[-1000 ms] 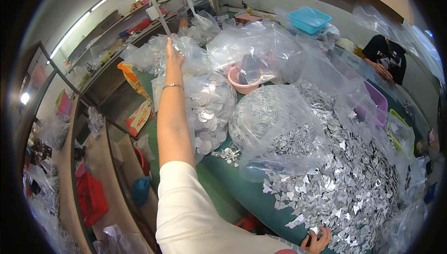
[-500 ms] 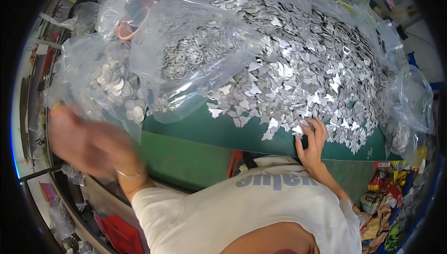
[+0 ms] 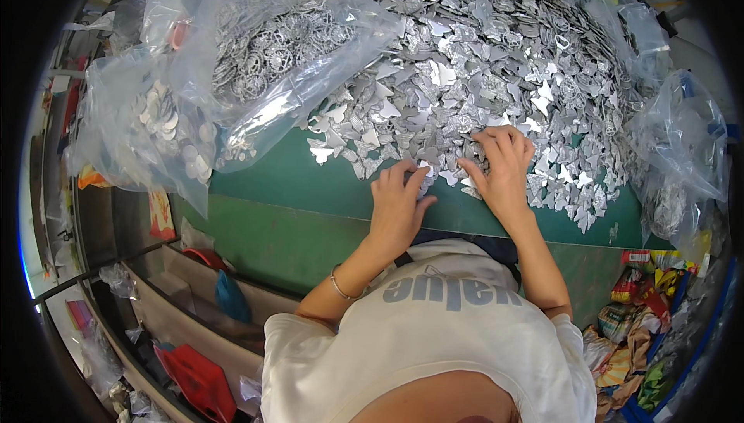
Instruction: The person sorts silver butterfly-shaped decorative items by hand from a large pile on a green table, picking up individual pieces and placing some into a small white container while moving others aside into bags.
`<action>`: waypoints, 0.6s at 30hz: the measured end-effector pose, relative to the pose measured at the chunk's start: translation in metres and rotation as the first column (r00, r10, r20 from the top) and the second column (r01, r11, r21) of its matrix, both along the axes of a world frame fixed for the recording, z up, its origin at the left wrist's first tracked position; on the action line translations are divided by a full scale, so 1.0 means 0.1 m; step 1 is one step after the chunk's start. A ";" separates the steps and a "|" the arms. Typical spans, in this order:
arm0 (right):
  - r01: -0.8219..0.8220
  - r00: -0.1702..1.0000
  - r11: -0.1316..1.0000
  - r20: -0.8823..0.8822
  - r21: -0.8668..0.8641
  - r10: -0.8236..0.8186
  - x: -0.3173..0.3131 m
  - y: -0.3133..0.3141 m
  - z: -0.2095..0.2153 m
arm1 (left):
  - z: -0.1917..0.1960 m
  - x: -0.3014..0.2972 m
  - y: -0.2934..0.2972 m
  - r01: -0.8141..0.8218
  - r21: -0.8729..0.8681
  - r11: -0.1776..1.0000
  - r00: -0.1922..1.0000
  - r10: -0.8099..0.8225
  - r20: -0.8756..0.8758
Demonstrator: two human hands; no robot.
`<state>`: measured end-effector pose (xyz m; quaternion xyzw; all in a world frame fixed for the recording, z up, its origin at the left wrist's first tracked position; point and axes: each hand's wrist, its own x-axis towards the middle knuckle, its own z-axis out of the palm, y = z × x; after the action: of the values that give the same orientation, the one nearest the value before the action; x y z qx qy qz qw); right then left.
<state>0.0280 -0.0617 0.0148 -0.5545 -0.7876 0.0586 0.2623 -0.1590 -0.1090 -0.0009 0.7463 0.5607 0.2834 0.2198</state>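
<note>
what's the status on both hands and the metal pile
Left hand: piece at fingertips, grip unclear. Right hand: open, at the pile. Clear bag beside pile, on its left.

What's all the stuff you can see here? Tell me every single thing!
Metal pieces: too many to count, silver, heaped on the table
Table: one, green, under the heap
Bag of openwork pieces: one, clear, left of the heap
Bag of discs: one, clear, far left
Plastic at right: bag count unclear, clear, table's right end
Shelving: one unit, brownish, lower left
Blue bundle: one, blue, on the shelving
Red plastic item: one, red, lower left
Packets: several, mixed colours, lower right
Rim clutter: too blurred to list
Shirt: one, white, bottom middle
Bracelet: one, silvery, left wrist
Left hand: one, bare, heap's near edge
Right hand: one, bare, over the heap
</note>
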 end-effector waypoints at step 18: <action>0.063 0.991 0.988 -0.128 0.141 -0.045 0.10 0.10 -0.06 | -0.01 0.30 0.47 -0.137 0.198 0.971 0.991 0.134 0.027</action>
<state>0.0381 -0.0518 0.0090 -0.5503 -0.7566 0.0287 0.3521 -0.1288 -0.0621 -0.0017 0.7226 0.5776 0.3575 0.1280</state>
